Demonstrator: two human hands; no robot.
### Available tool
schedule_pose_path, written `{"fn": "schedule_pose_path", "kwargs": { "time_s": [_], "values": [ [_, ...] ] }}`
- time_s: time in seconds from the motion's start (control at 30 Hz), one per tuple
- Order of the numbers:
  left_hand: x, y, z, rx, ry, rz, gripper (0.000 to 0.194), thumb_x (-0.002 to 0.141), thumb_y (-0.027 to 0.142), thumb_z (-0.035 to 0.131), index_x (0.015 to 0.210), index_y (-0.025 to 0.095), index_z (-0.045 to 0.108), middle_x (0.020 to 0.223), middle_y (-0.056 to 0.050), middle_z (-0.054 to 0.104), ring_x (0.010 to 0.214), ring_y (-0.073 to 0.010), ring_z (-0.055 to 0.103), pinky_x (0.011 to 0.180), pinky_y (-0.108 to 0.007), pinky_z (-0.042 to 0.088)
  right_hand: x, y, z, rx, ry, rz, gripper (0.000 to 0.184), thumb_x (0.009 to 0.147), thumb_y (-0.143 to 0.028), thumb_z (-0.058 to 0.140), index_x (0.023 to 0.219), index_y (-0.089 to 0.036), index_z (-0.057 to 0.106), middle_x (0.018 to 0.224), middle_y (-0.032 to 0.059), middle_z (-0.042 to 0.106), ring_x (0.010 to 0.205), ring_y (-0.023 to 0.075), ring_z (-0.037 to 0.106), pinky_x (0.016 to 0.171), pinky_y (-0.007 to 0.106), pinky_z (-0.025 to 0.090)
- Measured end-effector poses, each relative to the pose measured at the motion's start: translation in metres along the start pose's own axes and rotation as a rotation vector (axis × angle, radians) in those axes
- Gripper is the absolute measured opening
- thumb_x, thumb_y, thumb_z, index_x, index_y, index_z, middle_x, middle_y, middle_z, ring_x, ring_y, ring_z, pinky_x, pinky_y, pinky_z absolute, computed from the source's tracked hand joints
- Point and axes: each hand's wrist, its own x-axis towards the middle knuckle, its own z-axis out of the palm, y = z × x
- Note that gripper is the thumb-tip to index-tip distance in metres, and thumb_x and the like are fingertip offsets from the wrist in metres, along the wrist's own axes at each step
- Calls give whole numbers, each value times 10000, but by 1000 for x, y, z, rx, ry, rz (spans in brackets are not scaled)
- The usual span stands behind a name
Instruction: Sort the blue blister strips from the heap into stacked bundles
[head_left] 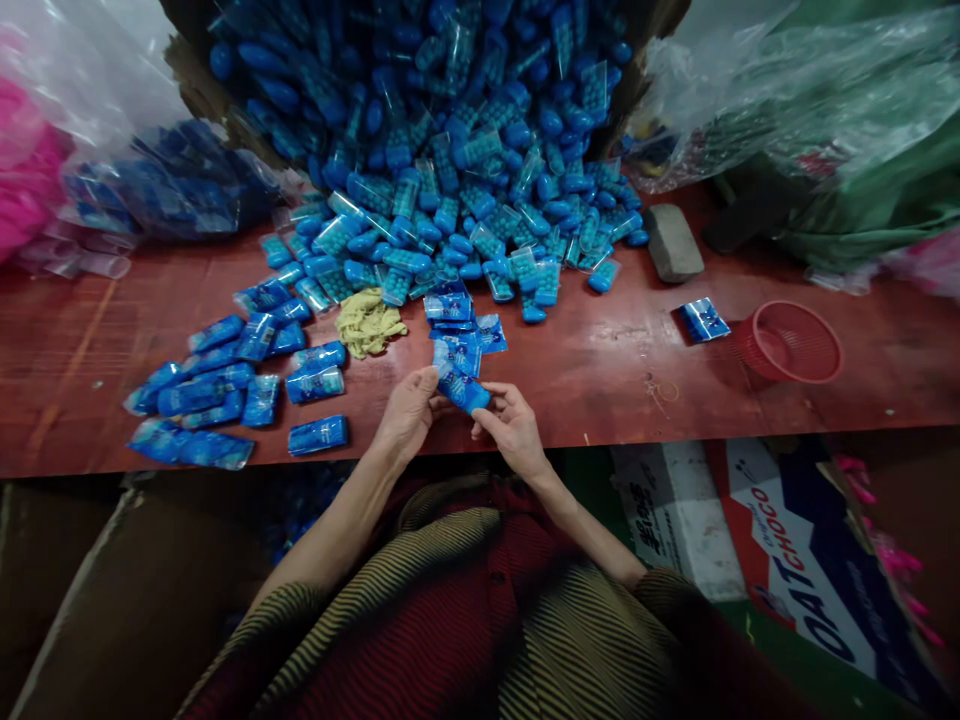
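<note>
Between my two hands, close to the table's front edge, is a blue printed packet (462, 386). My left hand (414, 408) pinches its upper left end, and my right hand (511, 422) grips its lower right end. Just beyond it lie several flat blue printed wrappers (450, 308). Left of my hands, several wrapped blue packets (217, 390) lie grouped on the red table (570, 390). A crumpled yellow cloth (369, 322) sits between that group and the flat wrappers.
A large heap of clear tubes with blue caps and blue beads (465, 200) spills from a carton at the back. To the right are a grey block (673, 244), a small stack of blue wrappers (703, 320) and a red plastic basket (795, 342). Plastic bags flank the heap.
</note>
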Motion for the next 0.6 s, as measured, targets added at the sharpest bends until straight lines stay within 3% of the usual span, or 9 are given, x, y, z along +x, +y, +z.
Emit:
{"fn": "schedule_pose_path", "kwargs": {
  "time_s": [0.17,0.33,0.5,0.6],
  "values": [
    [-9,-4,9,-72,36,-100,400,519,332,830,772,134,591,678,20,642,572,-96,592,629,-251,504,-3,7,-2,-166,-13,-105,361,753,-321,680,1080,-241,548,877,-5,630,741,123,597,679,274,523],
    [-13,-6,5,-92,-83,-241,329,594,279,799,830,134,622,724,-12,669,627,-124,623,635,-270,529,-3,-2,-7,-63,-146,-66,351,818,-349,598,1156,-274,543,812,-27,604,601,92,528,561,239,485],
    [-9,-4,-2,-145,-233,-315,318,578,252,813,830,150,648,727,-16,669,637,-125,621,661,-257,522,2,-9,-14,-75,-218,-38,614,709,-286,727,1279,-297,498,612,-83,432,543,85,399,549,222,402],
    [-4,-5,-7,-145,-294,-341,289,573,247,813,795,153,654,722,-19,662,630,-120,613,658,-240,509,4,-12,-16,-143,-239,-56,748,663,-262,773,1337,-314,454,596,-94,370,546,86,363,587,230,389]
  ]
}}
